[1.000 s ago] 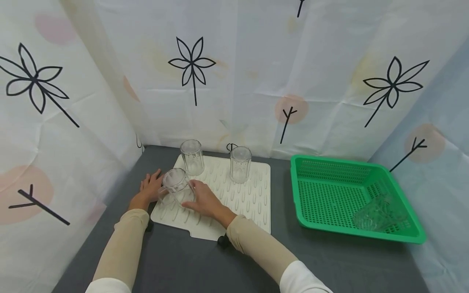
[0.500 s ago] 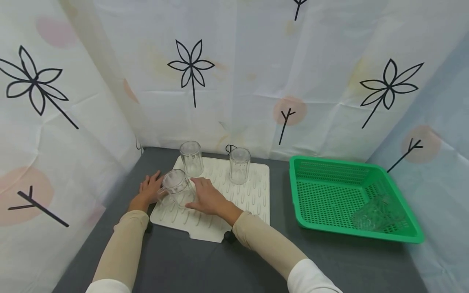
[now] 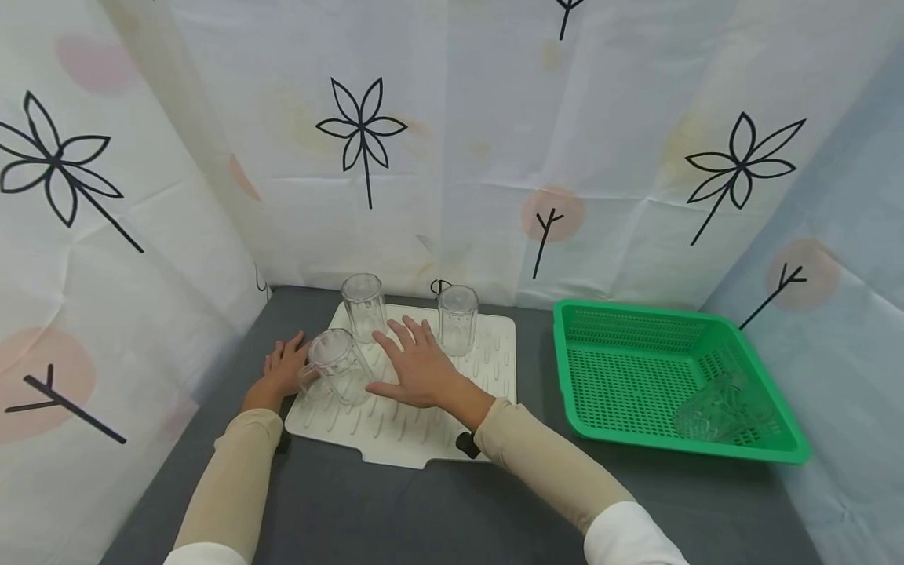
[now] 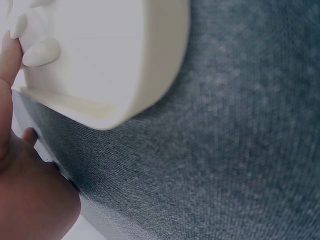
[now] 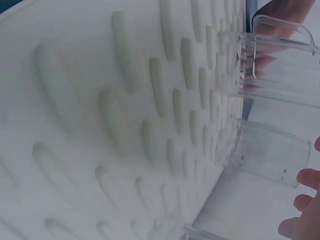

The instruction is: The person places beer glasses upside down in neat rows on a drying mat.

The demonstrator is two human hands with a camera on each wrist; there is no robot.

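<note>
A clear glass mug stands mouth-down on the front left of a cream ridged drying mat, its handle pointing left. My left hand rests at the mat's left edge beside that handle; the left wrist view shows its thumb touching the mat. To the right of the mug, my right hand hovers over the mat with fingers spread and nothing in it. Two more glass mugs stand at the back of the mat, one on the left and one on the right.
A green plastic basket sits on the dark tabletop at the right. Inside it, another glass mug lies on its side. A patterned fabric curtain encloses the back and sides.
My right hand has let go of the front left mug and moved right, its fingers spreading. My left hand and the mugs stay where they were.
</note>
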